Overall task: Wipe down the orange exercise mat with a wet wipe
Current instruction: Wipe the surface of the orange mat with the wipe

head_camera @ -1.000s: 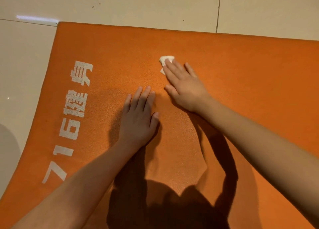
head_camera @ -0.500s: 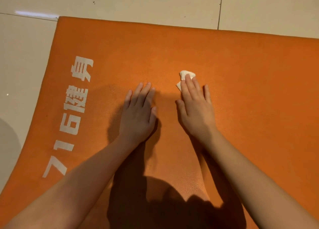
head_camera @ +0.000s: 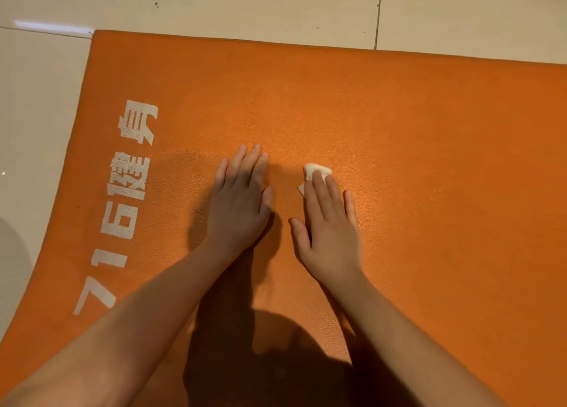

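Observation:
The orange exercise mat [head_camera: 429,149] fills most of the view, with white printed characters down its left side. My right hand [head_camera: 329,225] lies flat on the mat, its straight fingers pressing a small folded white wet wipe [head_camera: 316,171] whose far end pokes out beyond the fingertips. My left hand [head_camera: 241,201] rests flat on the mat just to the left, fingers straight and together, holding nothing. The two hands are about a palm's width apart.
Pale glossy floor tiles [head_camera: 245,5] border the mat along its far edge and its left edge. The mat's far left corner [head_camera: 96,34] is in view. My shadow falls on the near part of the mat.
My right hand has dragged the wipe toward me and slightly to the right across the mat. My left hand has stayed flat in the same place.

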`<state>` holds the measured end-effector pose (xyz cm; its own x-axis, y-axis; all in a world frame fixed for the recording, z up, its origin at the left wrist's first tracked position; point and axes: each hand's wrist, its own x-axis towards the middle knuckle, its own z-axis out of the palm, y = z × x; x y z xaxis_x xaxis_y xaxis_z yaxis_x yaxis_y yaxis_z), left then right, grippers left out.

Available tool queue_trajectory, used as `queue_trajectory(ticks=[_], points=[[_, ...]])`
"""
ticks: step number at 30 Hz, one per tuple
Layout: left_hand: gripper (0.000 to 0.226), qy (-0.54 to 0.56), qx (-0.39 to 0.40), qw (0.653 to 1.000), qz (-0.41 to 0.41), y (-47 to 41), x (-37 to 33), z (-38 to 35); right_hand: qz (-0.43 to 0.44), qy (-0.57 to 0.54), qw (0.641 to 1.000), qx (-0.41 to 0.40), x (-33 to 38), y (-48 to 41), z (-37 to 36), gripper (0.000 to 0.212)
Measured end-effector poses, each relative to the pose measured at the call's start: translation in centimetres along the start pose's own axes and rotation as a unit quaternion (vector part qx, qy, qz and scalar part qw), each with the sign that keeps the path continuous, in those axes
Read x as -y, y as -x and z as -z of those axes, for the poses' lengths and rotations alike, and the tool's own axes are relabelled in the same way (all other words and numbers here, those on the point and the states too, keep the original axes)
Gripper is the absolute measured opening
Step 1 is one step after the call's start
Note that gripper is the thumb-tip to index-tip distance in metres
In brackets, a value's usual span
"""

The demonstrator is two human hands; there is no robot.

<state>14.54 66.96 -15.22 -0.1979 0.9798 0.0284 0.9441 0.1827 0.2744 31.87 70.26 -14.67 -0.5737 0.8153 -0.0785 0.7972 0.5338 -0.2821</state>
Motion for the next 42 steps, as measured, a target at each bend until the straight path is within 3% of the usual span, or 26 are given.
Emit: queue_trajectory(ticks=[5, 12, 19, 24, 27, 32, 37, 39, 42], points=[[0.056, 0.024, 0.030, 0.999, 0.010, 0.6, -0.1, 0.8, 0.005, -0.026, 1.000, -0.008, 0.0, 0.1, 0.2, 0.061], [0.059, -0.010, 0.046, 0.999, -0.007, 8.9, 1.1, 1.0, 0.006, -0.005, 1.000, -0.002, -0.1, 0.0, 0.2, 0.062], [0.059, -0.038, 0.077, 0.996, -0.005, 8.8, 0.8, 1.4, 0.011, -0.009, 0.999, 0.029, -0.2, -0.1, 0.7, 0.068], [0.059, -0.051, 0.063, 0.997, -0.016, 8.9, 0.7, 1.4, 0.181, -0.006, 0.976, 0.124, -0.2, 3.7, 1.1, 0.070], [0.060, -0.048, 0.066, 0.997, -0.005, 8.9, 0.7, 1.3, 0.263, 0.047, 0.954, 0.132, -2.0, 3.9, 1.3, 0.063], [0.061, -0.040, 0.076, 0.996, 0.007, 8.8, 0.8, 1.1, 0.070, 0.039, 0.991, 0.109, -0.5, 4.3, 1.9, 0.068], [0.062, -0.052, 0.101, 0.993, 0.012, 8.8, 0.4, 1.7, 0.228, 0.044, 0.955, 0.183, 0.2, 8.5, 1.8, 0.069], [0.060, -0.051, 0.112, 0.992, 0.041, 8.9, -0.3, 2.2, 0.199, 0.076, 0.960, 0.179, -0.6, 8.0, 2.3, 0.072], [0.061, -0.036, 0.169, 0.982, 0.078, 10.1, -1.4, 2.9, 0.080, 0.078, 0.975, 0.192, -0.2, 8.1, 2.9, 0.066]])
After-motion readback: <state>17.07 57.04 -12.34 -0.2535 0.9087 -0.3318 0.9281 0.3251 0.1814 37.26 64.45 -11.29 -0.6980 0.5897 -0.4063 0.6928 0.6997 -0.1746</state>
